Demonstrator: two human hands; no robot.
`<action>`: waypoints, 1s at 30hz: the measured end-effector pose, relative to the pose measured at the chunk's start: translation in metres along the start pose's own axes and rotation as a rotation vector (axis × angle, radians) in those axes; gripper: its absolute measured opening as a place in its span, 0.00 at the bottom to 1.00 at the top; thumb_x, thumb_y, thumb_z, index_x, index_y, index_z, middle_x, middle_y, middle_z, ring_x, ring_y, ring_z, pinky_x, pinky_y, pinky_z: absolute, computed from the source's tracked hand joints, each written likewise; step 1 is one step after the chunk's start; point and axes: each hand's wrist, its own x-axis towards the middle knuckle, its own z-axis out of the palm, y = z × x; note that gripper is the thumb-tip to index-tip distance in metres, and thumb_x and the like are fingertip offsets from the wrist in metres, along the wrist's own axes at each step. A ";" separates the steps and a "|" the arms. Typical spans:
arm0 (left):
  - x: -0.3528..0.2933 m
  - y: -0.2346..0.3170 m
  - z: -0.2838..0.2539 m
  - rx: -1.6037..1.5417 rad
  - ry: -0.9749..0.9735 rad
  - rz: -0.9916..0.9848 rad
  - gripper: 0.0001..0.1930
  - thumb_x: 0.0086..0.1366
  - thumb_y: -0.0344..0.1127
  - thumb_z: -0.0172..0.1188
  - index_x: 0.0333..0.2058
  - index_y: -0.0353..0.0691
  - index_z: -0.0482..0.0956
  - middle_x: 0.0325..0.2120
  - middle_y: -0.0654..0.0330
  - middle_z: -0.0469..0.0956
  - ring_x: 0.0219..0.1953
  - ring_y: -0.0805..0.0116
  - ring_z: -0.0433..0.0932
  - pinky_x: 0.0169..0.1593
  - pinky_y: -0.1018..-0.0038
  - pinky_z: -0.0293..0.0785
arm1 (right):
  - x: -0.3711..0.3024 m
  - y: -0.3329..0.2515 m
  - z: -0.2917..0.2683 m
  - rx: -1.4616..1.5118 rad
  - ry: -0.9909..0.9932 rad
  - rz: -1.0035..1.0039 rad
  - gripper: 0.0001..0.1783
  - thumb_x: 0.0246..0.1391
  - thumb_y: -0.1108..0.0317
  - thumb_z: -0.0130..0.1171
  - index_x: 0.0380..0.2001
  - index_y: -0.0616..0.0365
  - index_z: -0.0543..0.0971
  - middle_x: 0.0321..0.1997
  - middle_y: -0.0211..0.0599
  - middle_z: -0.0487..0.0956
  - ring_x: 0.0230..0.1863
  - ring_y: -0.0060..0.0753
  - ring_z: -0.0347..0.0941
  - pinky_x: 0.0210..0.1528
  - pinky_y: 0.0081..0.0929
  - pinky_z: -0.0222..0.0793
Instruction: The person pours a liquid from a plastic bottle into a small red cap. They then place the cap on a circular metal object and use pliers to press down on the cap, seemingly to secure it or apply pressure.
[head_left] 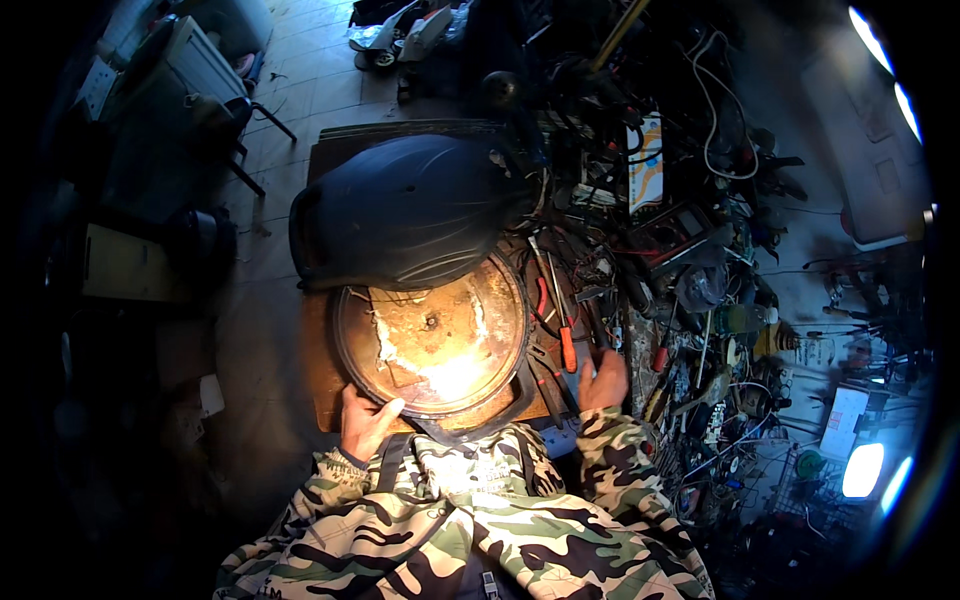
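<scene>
A round, shallow metal pan-like part (431, 335) with a dark rim lies on the brown board in front of me, its stained inner face brightly lit. My left hand (368, 422) grips its near left rim, thumb on top and fingers mostly hidden below. To the right, my right hand (603, 380) is closed among the tools, its fingers curled at the end of a dark-handled tool (598, 326). Just left of that hand lie a screwdriver with an orange handle (568, 350) and red-and-black pliers (545, 372). A large black domed cover (405, 210) stands behind the round part, overlapping its far edge.
Tools, cables and small parts crowd the bench's right side, around a multimeter (672, 228) and a white-and-orange box (646, 165). Beneath the round part is a brown board (322, 345). A dark-legged stool (240, 125) stands on the tiled floor at far left.
</scene>
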 end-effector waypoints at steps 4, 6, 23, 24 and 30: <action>-0.001 0.020 0.013 -0.242 -0.240 -0.125 0.24 0.63 0.37 0.71 0.53 0.33 0.74 0.32 0.61 0.81 0.22 0.79 0.75 0.22 0.82 0.73 | 0.023 0.057 0.019 -0.275 -0.274 0.152 0.27 0.57 0.60 0.64 0.52 0.67 0.71 0.46 0.59 0.74 0.49 0.64 0.74 0.45 0.58 0.74; 0.000 0.020 0.017 -0.288 -0.242 -0.175 0.21 0.63 0.36 0.70 0.52 0.33 0.76 0.32 0.61 0.81 0.22 0.80 0.74 0.22 0.83 0.73 | 0.028 0.069 0.026 -0.283 -0.360 0.165 0.30 0.56 0.58 0.64 0.56 0.68 0.70 0.47 0.62 0.76 0.48 0.66 0.76 0.45 0.57 0.75; 0.004 0.006 0.021 -0.368 -0.258 -0.149 0.17 0.63 0.37 0.71 0.45 0.31 0.81 0.30 0.62 0.82 0.20 0.80 0.74 0.22 0.82 0.72 | -0.027 -0.134 -0.053 0.744 -0.182 -0.068 0.09 0.65 0.67 0.59 0.40 0.63 0.76 0.20 0.35 0.76 0.19 0.24 0.71 0.22 0.29 0.66; 0.005 0.005 0.020 -0.383 -0.270 -0.148 0.17 0.63 0.37 0.71 0.44 0.31 0.81 0.30 0.62 0.82 0.20 0.80 0.73 0.22 0.82 0.71 | -0.027 -0.148 -0.055 0.704 -0.298 -0.029 0.10 0.65 0.66 0.59 0.40 0.62 0.76 0.20 0.34 0.76 0.20 0.25 0.70 0.24 0.29 0.67; 0.009 -0.002 0.021 -0.347 -0.255 -0.127 0.16 0.63 0.36 0.71 0.43 0.31 0.81 0.30 0.61 0.82 0.21 0.79 0.75 0.22 0.82 0.72 | -0.040 -0.172 -0.044 0.666 -0.403 -0.143 0.11 0.67 0.65 0.57 0.43 0.62 0.75 0.19 0.41 0.80 0.25 0.33 0.83 0.29 0.28 0.76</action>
